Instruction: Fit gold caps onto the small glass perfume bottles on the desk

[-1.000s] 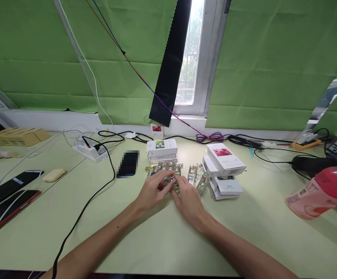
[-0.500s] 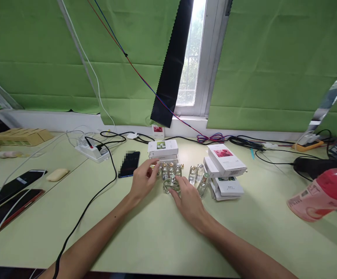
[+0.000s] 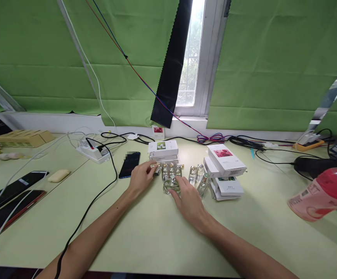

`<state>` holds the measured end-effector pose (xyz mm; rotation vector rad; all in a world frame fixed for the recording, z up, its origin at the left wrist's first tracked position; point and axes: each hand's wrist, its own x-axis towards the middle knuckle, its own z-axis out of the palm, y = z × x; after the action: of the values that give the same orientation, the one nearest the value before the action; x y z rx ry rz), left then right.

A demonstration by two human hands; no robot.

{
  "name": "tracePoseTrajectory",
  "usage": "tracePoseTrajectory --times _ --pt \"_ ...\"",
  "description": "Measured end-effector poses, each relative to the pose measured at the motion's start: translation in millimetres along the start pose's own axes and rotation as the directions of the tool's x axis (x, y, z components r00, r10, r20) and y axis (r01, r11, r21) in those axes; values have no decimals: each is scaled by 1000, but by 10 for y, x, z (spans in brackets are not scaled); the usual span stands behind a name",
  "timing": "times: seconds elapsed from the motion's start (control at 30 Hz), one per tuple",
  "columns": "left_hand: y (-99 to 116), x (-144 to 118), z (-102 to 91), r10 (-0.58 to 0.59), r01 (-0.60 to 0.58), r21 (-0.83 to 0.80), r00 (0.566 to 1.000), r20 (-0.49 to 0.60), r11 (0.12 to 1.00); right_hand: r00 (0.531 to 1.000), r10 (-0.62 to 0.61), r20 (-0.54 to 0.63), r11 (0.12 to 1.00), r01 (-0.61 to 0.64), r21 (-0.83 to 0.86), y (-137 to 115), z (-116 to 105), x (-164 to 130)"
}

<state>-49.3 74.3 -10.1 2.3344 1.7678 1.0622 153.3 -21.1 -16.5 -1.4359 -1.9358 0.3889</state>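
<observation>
Glass bottles are what's being handled, only one view to go on, the head cam. A round bottle (image 3: pixel 171 186) is lying on the tabletop (image 3: pixel 156 232) with the right hand (image 3: pixel 189 201) resting on it, fingers curled over its near side, so a loose grip at best. The left hand (image 3: pixel 140 176) is pinched narrow on a small cap (image 3: pixel 157 169) at the left end of a bottle row (image 3: pixel 171 169). That row is standing upright just behind the round one, in front of a white box stack (image 3: pixel 163 150). Three more bottles (image 3: pixel 197 176) are grouped beside a second box stack (image 3: pixel 225 166). Judging by that, most bottles look sorted already; the round one hasn't been lined up yet.
</observation>
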Motion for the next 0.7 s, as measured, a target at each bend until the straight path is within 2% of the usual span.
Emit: tracePoseTrajectory --times 0.1,0.2,0.7 --pt "14 11 11 42 -51 89 995 95 995 1000 2 -1 1000 -2 0 -6 -7 -2" --pt "22 26 24 20 -45 163 989 150 986 1000 2 -2 1000 -2 -2 -11 -13 -8" --pt "-6 32 43 31 -50 115 986 166 992 1000 -2 -3 1000 2 -13 -5 -11 -13"
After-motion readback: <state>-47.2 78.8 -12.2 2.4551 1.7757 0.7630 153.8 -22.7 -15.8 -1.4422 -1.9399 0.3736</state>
